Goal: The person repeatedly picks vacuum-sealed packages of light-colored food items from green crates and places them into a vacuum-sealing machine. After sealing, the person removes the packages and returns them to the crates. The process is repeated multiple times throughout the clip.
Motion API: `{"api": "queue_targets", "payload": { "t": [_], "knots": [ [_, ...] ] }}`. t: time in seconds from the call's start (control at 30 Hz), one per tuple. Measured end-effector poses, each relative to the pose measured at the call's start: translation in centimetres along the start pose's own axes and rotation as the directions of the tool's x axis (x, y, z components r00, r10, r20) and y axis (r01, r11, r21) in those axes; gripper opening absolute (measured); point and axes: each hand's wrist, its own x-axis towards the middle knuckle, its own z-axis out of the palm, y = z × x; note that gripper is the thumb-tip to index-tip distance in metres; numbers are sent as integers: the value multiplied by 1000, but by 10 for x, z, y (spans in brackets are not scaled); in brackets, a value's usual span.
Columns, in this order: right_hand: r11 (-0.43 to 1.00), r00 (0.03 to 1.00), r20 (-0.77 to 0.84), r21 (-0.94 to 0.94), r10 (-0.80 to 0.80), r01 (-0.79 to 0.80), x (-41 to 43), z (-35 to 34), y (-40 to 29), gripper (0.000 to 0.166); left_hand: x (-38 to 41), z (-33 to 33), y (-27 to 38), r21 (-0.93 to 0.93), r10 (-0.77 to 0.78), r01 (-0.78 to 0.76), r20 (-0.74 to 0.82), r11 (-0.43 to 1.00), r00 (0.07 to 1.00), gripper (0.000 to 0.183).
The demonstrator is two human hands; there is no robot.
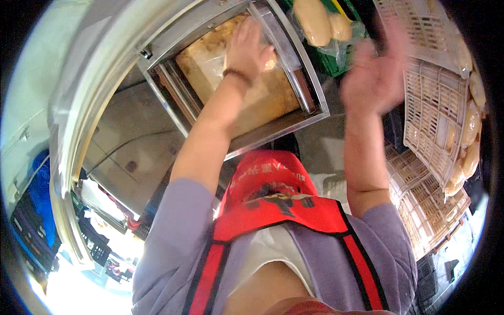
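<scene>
My left hand lies palm down, fingers apart, over a clear plastic bag on a stained, yellowish board. A rounded, pale item shows beside the thumb; the hand hides the rest of it. The board sits inside a metal-framed chamber, which looks like that of a vacuum packing machine. My right hand is raised to the right of the chamber, near a green crate. Motion blurs its fingers, so I cannot tell whether they hold anything. Large, pale packaged pieces in clear plastic lie at the crate.
White plastic baskets stand along the right side. Several wrapped pale pieces lie at their outer side. A curved, pale-edged frame arches along the left. Below it, a dark cable crosses a grey surface. A red apron covers my front.
</scene>
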Motion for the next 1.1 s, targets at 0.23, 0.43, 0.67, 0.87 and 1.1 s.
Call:
{"api": "queue_targets", "payload": {
  "t": [0.23,0.43,0.67,0.87,1.1],
  "knots": [
    [974,942,290,-97,-171,206,100,-22,-64,27,-173,-136,-56,-821,-667,466,146,331,731,46],
    [928,897,441,-327,-19,180,8,-92,-66,11,-291,-278,-78,-889,-399,93,292,-448,869,65],
    [835,786,582,-524,209,166,-124,-117,-31,17,-284,-152,-18,-796,-901,523,419,-305,112,75],
    [693,611,448,-678,653,-244,-175,-79,44,35,-303,-60,-57,-513,-980,857,-149,-38,-132,62],
    [139,329,-25,-874,944,-465,-165,-17,68,58,-280,-70,-40,-285,-973,951,-157,-118,-168,66]
  ]
}}
